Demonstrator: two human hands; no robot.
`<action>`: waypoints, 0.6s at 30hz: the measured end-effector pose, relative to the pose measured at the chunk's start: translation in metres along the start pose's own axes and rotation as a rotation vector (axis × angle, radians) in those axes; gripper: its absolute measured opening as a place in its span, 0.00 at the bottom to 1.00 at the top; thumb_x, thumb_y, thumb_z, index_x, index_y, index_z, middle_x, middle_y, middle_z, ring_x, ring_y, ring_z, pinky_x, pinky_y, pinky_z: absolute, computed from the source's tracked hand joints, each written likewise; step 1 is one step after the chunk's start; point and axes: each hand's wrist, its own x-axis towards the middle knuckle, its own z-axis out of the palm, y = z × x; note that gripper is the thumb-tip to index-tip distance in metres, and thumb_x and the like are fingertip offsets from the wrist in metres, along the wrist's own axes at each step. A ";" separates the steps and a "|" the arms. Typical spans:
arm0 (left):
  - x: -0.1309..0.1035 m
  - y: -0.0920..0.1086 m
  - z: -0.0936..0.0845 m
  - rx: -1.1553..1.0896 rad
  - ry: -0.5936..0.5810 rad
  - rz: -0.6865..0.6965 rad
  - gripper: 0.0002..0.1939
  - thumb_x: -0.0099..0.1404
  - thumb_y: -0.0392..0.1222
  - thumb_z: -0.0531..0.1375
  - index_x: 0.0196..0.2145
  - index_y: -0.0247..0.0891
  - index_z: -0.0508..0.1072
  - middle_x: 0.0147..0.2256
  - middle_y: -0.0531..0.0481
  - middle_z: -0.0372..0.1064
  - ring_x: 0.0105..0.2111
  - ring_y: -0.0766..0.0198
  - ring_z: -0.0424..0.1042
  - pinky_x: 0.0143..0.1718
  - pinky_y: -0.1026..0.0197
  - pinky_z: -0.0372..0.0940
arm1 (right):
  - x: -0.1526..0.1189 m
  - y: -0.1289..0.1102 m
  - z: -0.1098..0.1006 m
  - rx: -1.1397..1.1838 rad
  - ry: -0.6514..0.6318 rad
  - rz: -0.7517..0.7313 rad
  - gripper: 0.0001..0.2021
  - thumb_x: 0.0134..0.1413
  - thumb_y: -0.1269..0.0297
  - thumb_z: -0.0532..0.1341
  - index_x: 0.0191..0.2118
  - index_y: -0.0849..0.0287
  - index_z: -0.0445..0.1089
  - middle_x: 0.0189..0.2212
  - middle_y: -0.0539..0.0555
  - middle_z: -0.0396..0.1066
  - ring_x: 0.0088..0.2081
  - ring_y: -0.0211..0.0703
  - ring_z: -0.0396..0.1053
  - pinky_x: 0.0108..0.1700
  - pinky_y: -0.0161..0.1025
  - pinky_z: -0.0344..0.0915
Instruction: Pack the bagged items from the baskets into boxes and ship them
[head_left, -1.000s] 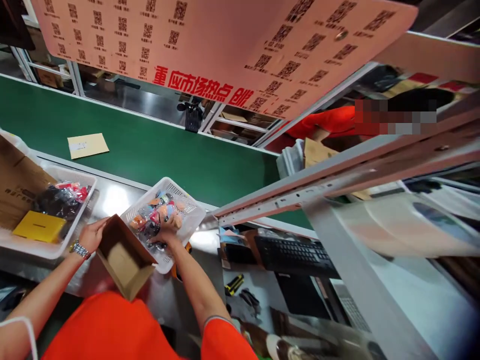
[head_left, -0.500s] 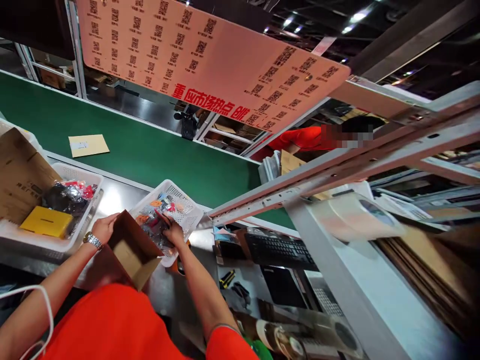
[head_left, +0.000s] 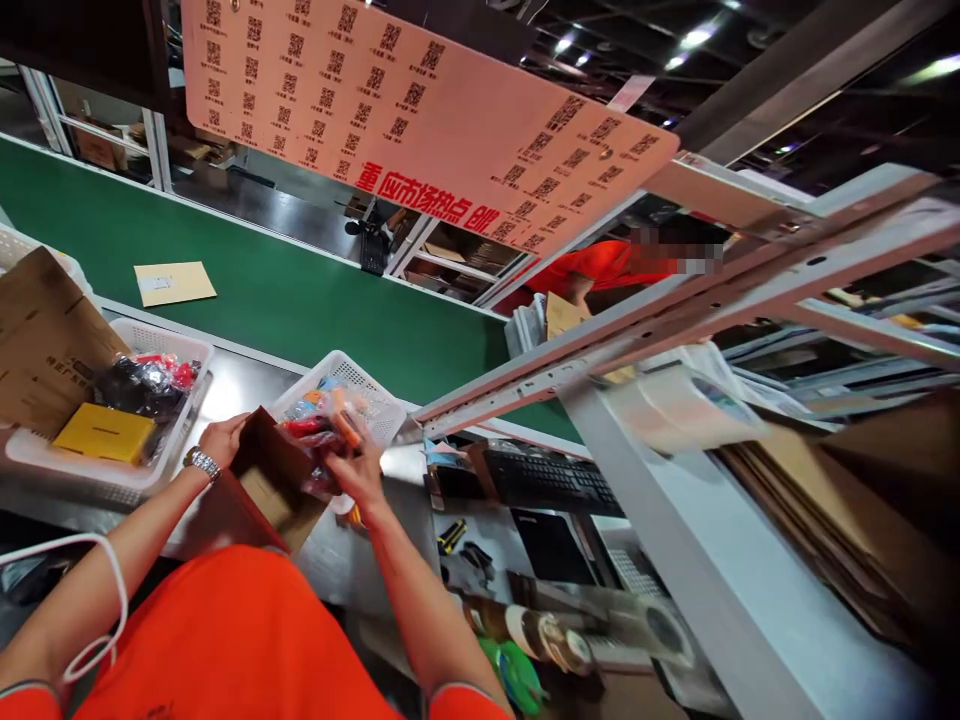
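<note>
Alongside green belt (head_left: 315, 300), left hand (head_left: 220, 440) grips carton (head_left: 271, 492); right hand (head_left: 361, 476) clutches bagged items (head_left: 341, 424), partly hiding white basket (head_left: 384, 408).

Pink board (head_left: 450, 110): red words (head_left: 431, 200) along its bottom edge; 重 and 应市场热点 can be read, the last one is unclear.
Square codes (head_left: 326, 97): in rows by the board's left and right edges; words under them too tiny to read.
Envelope (head_left: 187, 288), near the green belt's (head_left: 255, 290) close edge: white label (head_left: 156, 284), too small to read.
Brown cardboard (head_left: 52, 335): dark words, too blurry to read.
</note>
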 end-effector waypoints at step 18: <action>-0.002 -0.003 0.000 0.017 0.028 0.016 0.22 0.79 0.39 0.54 0.62 0.42 0.82 0.56 0.47 0.82 0.55 0.53 0.83 0.59 0.57 0.74 | -0.032 -0.007 0.036 -0.685 -0.760 -0.679 0.46 0.60 0.59 0.62 0.82 0.50 0.47 0.81 0.63 0.41 0.81 0.72 0.36 0.77 0.78 0.38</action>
